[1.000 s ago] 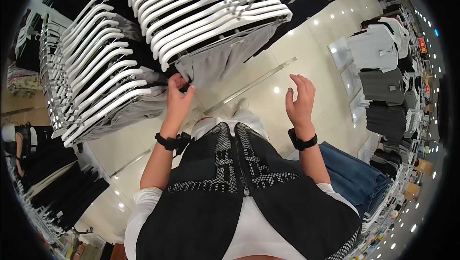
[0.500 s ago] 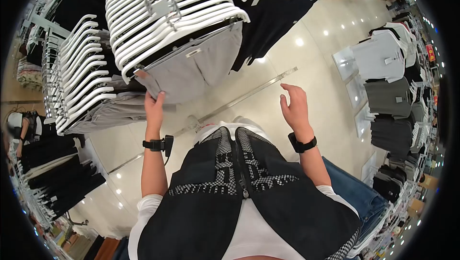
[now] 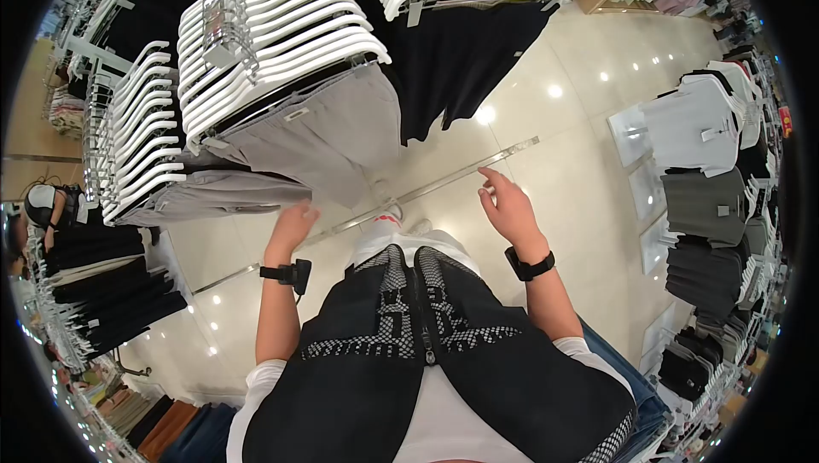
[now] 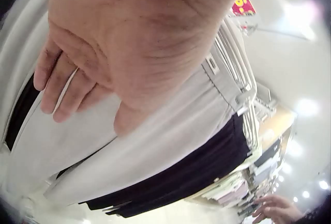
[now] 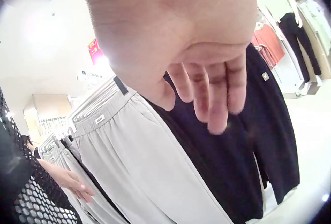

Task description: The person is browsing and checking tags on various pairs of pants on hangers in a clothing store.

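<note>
My left hand [image 3: 293, 228] is held low in front of the grey trousers [image 3: 320, 122], which hang from white hangers [image 3: 281, 49] on a rail. In the left wrist view its fingers [image 4: 72, 87] are loosely bent with nothing between them, and the trousers lie behind. A second row of grey trousers [image 3: 222, 196] hangs just left of that hand. My right hand [image 3: 514, 214] hovers over the floor, apart from any garment. The right wrist view shows its fingers [image 5: 217, 100] loose, overlapping dark trousers [image 5: 238, 141] behind.
Black trousers [image 3: 465, 62] hang on hangers beyond the grey ones. A metal strip [image 3: 426, 188] crosses the tiled floor [image 3: 567, 160]. Shirts [image 3: 695, 122] hang along the right side, and folded-over jeans [image 3: 618, 386] are near my right elbow. Dark trousers [image 3: 111, 309] hang at the left.
My left hand has let go of the grey trousers' edge and drawn back toward my body. The trousers now hang loose. My right hand has shifted slightly left and down.
</note>
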Demonstrator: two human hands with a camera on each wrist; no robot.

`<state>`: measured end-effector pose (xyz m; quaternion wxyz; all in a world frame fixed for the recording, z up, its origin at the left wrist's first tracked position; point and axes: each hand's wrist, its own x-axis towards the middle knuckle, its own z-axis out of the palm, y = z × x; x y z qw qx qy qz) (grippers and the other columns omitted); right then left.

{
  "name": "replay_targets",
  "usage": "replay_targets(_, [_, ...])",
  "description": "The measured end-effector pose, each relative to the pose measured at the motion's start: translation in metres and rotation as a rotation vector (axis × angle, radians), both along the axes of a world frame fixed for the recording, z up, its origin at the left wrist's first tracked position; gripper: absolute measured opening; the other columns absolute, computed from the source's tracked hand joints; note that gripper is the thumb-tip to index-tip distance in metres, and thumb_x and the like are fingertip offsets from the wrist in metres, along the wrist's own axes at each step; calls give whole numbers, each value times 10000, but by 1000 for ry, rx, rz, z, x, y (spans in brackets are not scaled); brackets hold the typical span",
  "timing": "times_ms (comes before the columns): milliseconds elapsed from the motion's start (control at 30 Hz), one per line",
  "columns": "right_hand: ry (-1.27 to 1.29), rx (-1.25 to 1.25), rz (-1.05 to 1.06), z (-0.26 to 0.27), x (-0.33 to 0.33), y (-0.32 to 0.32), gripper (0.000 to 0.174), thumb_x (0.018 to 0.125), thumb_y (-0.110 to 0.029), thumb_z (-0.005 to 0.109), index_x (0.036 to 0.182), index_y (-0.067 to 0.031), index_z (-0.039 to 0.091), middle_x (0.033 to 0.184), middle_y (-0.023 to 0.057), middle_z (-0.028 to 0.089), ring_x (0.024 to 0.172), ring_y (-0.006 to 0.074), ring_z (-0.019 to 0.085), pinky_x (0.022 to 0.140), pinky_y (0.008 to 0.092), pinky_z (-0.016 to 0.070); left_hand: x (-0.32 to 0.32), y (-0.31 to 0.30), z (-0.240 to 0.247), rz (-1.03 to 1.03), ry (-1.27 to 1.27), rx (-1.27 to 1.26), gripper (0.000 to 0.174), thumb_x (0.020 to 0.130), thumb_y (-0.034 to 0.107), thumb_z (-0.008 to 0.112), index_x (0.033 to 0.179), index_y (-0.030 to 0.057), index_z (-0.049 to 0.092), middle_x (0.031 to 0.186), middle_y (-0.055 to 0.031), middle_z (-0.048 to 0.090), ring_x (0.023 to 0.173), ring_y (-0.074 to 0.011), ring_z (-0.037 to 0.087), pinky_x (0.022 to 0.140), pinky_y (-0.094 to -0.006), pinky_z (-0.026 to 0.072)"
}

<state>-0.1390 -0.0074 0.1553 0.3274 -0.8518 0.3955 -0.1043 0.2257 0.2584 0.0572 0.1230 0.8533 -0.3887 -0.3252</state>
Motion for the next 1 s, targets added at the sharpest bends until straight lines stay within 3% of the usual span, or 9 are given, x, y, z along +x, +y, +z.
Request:
replay_targets(100, [73,67,-19,-8,-9,-13,317,889,-163,566,1195,-77,561,834,146,669,724,335,637,658,418,509,-23,-37,10,-3,99,-58,508,888,332,615,1232,-39,565,1067,-223,663,999,-341,638,871,-372,486])
replay_targets(133, [88,36,-9,-11,-12,-20,320,895,-173,563,1203,-84,559,811,141,674,689,338,640,630,419,512,-31,-55,23,8,150,-48,503,908,366,574,1227,-24,575,1159,-244,628,1133,-364,580,954,-405,456])
replay_targets(333, [146,9,-136,-6,-28,-60,331,890,-174,575,1209,-88,562,789,129,677,696,321,647,638,407,515,-56,-167,36,-82,369,-369,453,922,240,587,1303,8,507,1136,-187,648,1056,-302,625,943,-374,470])
replay_targets(533, [221,-37,-230,13,-46,-122,326,886,-167,590,1201,-89,571,788,111,677,675,293,640,633,388,510,-70,-278,38,-98,576,-712,750,888,87,607,1487,22,161,1354,-218,485,1136,-292,572,918,-369,486])
replay_targets(667, [232,-58,-300,30,-42,-167,333,886,-168,594,1211,-99,572,804,105,678,703,278,642,650,375,509,-74,-323,11,230,443,-756,965,877,72,588,1463,-6,-176,1406,-267,391,1143,-289,562,910,-358,498])
replay_targets(767, [211,-41,-322,29,-35,-194,350,895,-163,594,1234,-83,563,822,118,672,756,270,648,688,361,511,-65,-337,12,308,494,-565,911,880,77,588,1463,-50,-102,1413,-267,384,1156,-287,556,892,-352,511])
replay_targets(867, [108,-11,-300,20,-25,-220,358,888,-128,601,1239,-72,561,869,124,668,806,257,651,736,348,510,-45,-333,-44,255,491,-525,634,884,111,603,1360,-119,253,1269,-246,531,1059,-279,619,840,-348,529])
replay_targets(933, [38,-26,-264,16,-21,-242,383,885,-109,602,1261,-68,545,951,132,658,870,251,645,781,345,503,-39,-339,-11,195,452,-336,447,868,171,652,1191,-102,506,1110,-224,616,930,-264,661,793,-337,531])
replay_targets(1000, [-27,-66,-211,11,-17,-272,441,877,-83,605,1306,-63,508,1069,146,638,954,247,633,836,345,491,-36,-335,-26,108,411,-412,434,849,200,679,1144,-87,545,1096,-221,609,893,-257,663,771,-337,530])
